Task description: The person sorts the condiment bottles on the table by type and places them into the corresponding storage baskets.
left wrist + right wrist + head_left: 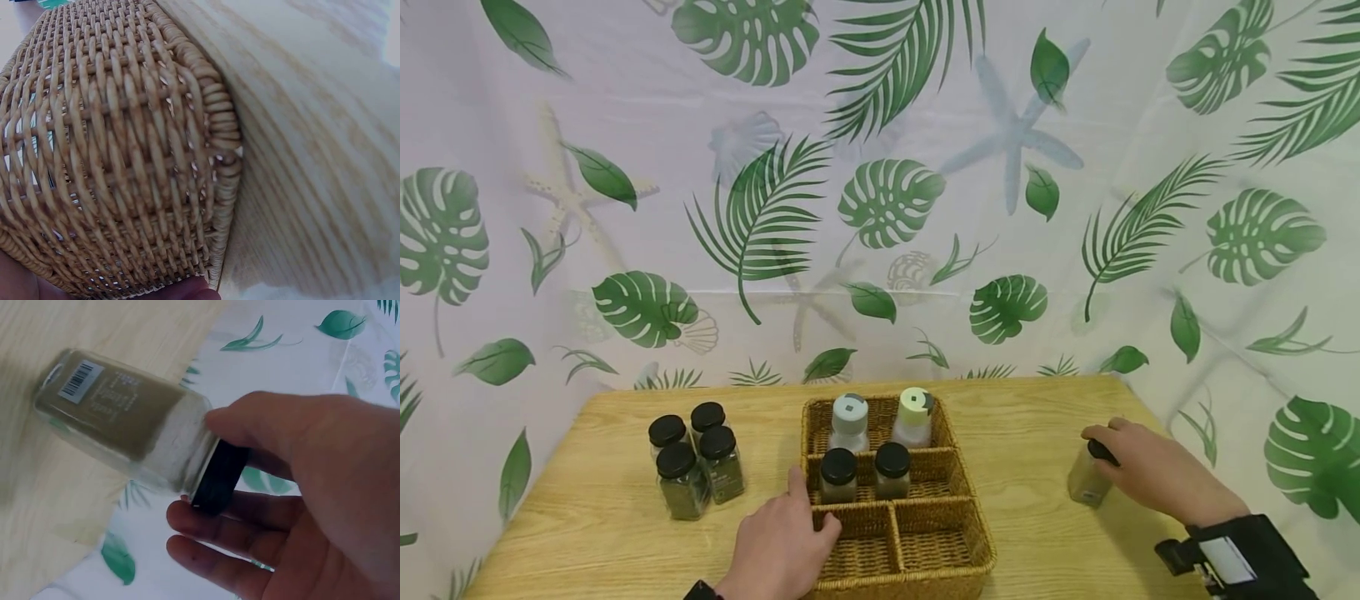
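Note:
My right hand [1138,467] pinches a glass spice jar [1086,483] by its black cap, at the right side of the table. In the right wrist view, brownish powder fills most of the jar [125,412], and a barcode label shows near its base. Thumb and fingers lie on opposite sides of the cap [219,478]. My left hand [782,537] grips the left wall of a woven basket [913,577], thumb over the rim. The basket's woven side [119,144] fills much of the left wrist view, with fingertips at its lower edge.
Two white shaker bottles, one blue-capped [850,417], one yellow-capped [913,412], stand in the basket's back compartment. Two black-lidded jars [838,479] stand in the middle one. A divider [893,537] splits the front. Several black-lidded jars [683,483] cluster on the table's left.

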